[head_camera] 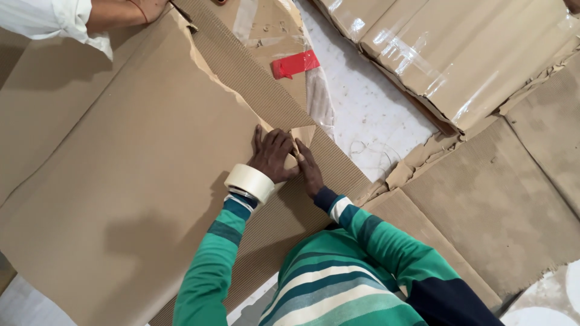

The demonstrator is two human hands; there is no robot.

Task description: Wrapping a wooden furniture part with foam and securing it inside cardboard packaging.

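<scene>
The torn flap (300, 137) lies mid-frame on the cardboard sheet (133, 181). The left hand (272, 154) presses flat, fingers spread, holding nothing, a tape roll (249, 182) round its wrist. The right hand (309, 166) pins the flap at 3 o'clock. At 11 o'clock, another person's arm (115, 15) steadies the sheet. If pressure slips, the flap may spring up or tear further.

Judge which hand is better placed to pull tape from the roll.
Right, probably. The roll sits around the left wrist, so the left hand cannot reach it. The right hand lies close beside it on the cardboard.
</scene>
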